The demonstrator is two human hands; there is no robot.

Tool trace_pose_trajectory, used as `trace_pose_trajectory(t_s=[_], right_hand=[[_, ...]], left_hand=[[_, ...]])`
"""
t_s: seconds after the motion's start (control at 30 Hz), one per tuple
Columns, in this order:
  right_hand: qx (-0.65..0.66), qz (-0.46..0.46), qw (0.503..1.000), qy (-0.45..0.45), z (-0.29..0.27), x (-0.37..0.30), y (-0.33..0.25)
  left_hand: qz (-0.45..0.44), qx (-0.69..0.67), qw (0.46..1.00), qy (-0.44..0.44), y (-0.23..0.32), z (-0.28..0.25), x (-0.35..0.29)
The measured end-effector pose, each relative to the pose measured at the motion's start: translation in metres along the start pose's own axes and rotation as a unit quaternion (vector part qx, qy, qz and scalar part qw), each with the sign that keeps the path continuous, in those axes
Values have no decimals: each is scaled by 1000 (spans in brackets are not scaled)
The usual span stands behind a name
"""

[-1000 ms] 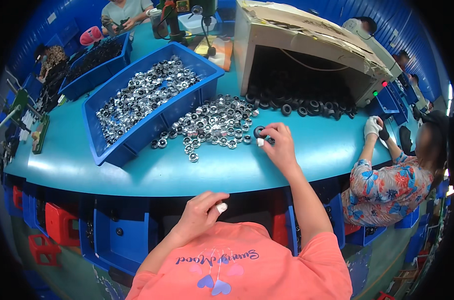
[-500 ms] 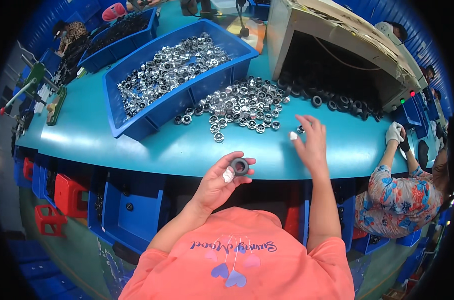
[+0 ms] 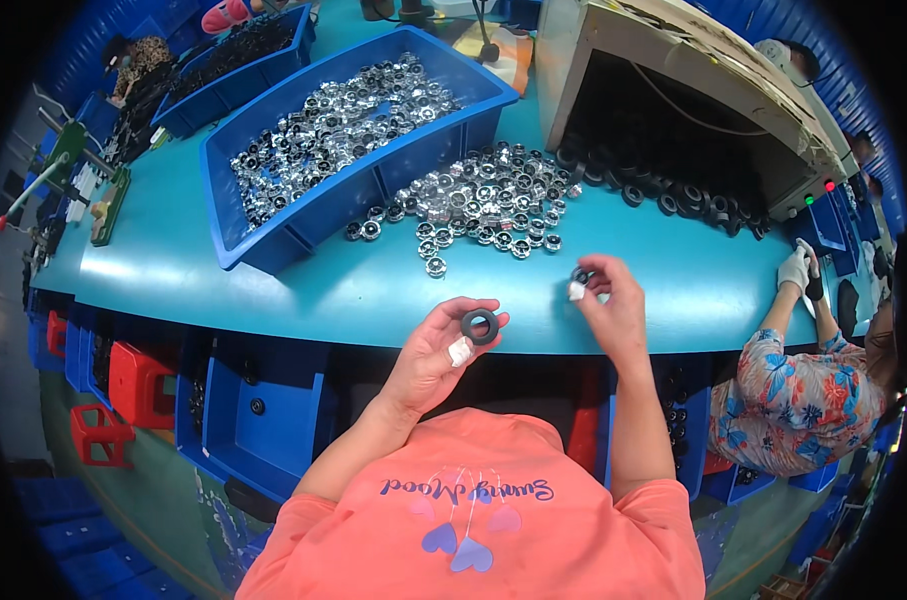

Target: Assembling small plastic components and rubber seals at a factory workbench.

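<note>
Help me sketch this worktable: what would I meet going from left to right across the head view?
Green tool → left hand holding a black ring → right hand pinching a small dark part → a co-worker's white glove.

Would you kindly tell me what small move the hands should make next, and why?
Probably bring the right hand and its small round part toward the left hand: the left holds a black ring with its open centre showing, while the right pinches the part apart from that ring.
</note>
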State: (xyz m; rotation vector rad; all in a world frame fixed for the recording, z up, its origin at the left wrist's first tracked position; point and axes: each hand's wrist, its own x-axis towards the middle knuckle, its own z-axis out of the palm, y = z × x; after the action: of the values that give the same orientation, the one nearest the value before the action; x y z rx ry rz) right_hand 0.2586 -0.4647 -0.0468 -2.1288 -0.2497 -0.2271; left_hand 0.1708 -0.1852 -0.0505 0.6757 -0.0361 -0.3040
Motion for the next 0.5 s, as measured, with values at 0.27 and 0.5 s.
trace_pose_trajectory(t_s=[0.27,0.5], right_hand=[[268,55,955,-117,23,-54,-44],[330,72,937,-92,39,-67,-60]], left_hand=[[7,17,1000,-4,-6,-4,0],[-79,-107,989,62,-12,-12,-2]])
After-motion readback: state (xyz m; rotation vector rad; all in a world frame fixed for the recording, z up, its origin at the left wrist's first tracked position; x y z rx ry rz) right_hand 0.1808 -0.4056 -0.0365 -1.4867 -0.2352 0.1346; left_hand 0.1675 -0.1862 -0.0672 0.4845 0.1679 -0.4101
